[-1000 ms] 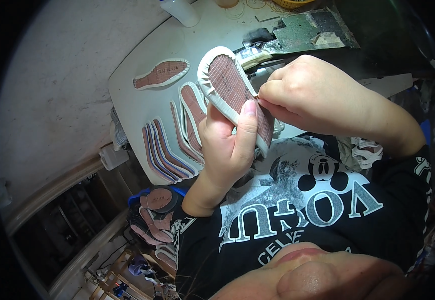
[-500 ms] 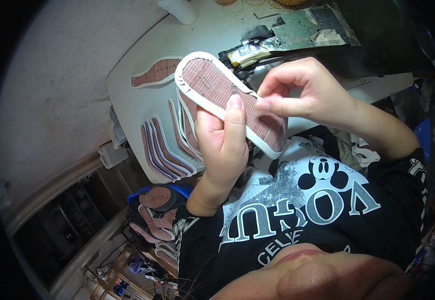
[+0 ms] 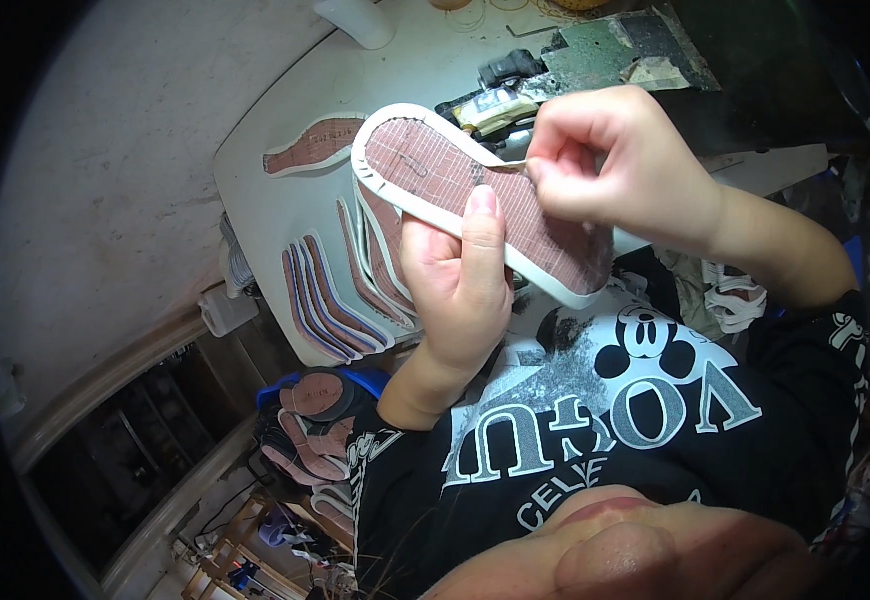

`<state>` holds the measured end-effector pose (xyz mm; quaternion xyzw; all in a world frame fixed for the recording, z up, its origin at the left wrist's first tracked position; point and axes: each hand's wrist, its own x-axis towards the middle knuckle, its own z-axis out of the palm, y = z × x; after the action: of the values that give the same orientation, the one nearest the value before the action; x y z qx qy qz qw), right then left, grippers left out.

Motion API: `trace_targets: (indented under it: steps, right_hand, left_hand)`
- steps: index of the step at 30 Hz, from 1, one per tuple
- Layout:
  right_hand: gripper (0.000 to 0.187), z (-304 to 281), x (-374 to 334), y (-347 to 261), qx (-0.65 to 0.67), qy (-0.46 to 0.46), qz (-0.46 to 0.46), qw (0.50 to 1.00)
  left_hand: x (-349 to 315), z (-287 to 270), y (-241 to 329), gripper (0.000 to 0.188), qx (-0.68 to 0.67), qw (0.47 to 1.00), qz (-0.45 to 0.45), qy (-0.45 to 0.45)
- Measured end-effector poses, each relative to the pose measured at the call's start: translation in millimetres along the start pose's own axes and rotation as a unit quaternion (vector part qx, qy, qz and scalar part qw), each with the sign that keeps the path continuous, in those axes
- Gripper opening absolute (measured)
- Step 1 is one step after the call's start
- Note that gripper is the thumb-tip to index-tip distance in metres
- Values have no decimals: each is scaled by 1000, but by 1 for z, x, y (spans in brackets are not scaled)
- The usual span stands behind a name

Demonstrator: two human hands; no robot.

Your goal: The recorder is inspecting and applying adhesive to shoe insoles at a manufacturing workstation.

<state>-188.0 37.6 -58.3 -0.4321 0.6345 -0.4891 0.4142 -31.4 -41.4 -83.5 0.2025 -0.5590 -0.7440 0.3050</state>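
Note:
A shoe insole (image 3: 435, 165) with a pinkish-brown, grid-lined underside and a white edging folded over its rim is held up above the worktable. My left hand (image 3: 460, 275) grips it from the near-left side, thumb lying flat on the underside and fingers behind it. At the far-right edge my right hand (image 3: 605, 160) pinches the white edging, fingers closed, drawing a strip of it away from the rim. The insole's right edge is partly hidden by that hand.
On the white worktable (image 3: 290, 100) lie another edged insole (image 3: 320, 143) and a row of standing insoles (image 3: 330, 300). A green-topped machine (image 3: 605, 65) stands at the far side, a white cup (image 3: 357, 22) at the back. A blue bin (image 3: 365, 380) holds more insole pieces at lower left.
The insole has shifted slightly right. My right hand has moved a little up and right, with its fingers curled tighter on the edging, pulling it outward.

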Motion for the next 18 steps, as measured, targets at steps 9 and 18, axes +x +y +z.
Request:
trace_targets:
  steps: [9,18]
  right_hand:
    - [21,-6,6,14,-100,-43,-158,981]
    - [15,3,0,14,-359,63,-280,888]
  left_hand:
    - [0,-3,-2,30,22,999,25,-6]
    - [6,-3,-5,29,72,997,28,-15]
